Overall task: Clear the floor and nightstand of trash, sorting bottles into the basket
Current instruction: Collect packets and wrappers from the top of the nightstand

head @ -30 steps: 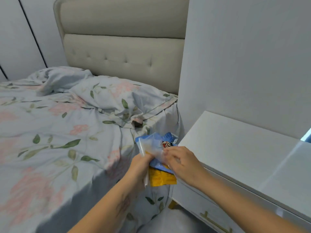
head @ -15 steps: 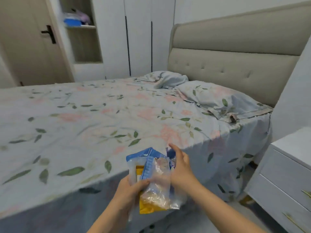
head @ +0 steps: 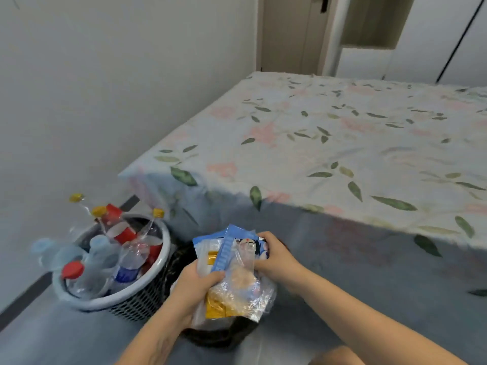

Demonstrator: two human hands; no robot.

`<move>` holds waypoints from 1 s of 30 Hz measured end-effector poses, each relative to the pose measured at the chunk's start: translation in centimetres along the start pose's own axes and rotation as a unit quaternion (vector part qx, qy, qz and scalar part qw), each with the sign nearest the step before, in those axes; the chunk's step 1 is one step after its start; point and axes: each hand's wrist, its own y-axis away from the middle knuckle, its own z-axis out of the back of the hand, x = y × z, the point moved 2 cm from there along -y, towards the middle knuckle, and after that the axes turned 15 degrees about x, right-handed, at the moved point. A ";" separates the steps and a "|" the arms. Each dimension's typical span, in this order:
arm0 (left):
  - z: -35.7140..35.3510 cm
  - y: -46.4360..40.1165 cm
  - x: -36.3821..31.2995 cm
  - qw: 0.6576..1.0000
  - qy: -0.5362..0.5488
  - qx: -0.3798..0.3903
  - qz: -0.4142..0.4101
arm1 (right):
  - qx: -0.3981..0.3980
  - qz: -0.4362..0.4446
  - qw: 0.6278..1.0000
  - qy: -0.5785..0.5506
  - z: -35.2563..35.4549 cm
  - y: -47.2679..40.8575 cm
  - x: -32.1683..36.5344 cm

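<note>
Now wrappers (head: 232,275) over, seemingly, black bag (head: 216,335), beside basket (head: 147,293).

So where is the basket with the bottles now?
In the head view the basket stands on the floor at lower left, by the wall, left of the black trash bag and beside the bed corner.

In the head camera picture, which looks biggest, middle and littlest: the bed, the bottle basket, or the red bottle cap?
1. Floral-sheeted bed, by far the largest.
2. Round grey mesh basket full of plastic bottles.
3. Red bottle cap, smallest.
The basket sits nearer the camera, yet the order is plain.
</note>
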 end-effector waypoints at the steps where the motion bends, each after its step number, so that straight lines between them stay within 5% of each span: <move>1: 1.4 0.0 1.1 1.000 -0.005 -0.020 0.010 | 0.012 -0.005 1.000 0.005 -1.3 -1.6 -0.7; 6: 7.2 -3.3 6.7 0.990 -0.071 -0.119 0.038 | 0.047 -0.025 0.996 0.065 -5.6 -9.2 -4.0; 11: 7.4 -6.6 10.9 0.938 -0.292 -0.173 0.075 | 0.017 -0.039 0.983 0.181 -8.3 -12.9 -8.1; 13: 6.5 -7.4 11.7 0.871 -0.452 -0.169 0.095 | 0.035 -0.059 0.961 0.268 -8.8 -13.5 -9.7; 16: 6.3 -8.0 12.9 0.727 -0.652 -0.129 0.172 | 0.090 -0.123 0.898 0.413 -8.5 -13.8 -11.5; 21: 6.7 -8.9 15.3 0.587 -0.752 0.010 0.300 | 0.206 -0.147 0.796 0.550 -8.8 -14.3 -13.3; 25: 6.4 -9.4 15.5 0.537 -0.770 0.052 0.341 | 0.217 -0.141 0.744 0.616 -9.3 -14.4 -13.7; 28: 5.9 -9.0 14.5 0.503 -0.800 0.045 0.324 | 0.241 -0.137 0.772 0.571 -8.5 -13.9 -12.3; 30: 5.9 -8.1 12.1 0.528 -0.788 0.016 0.316 | 0.232 -0.110 0.814 0.521 -7.0 -13.4 -10.3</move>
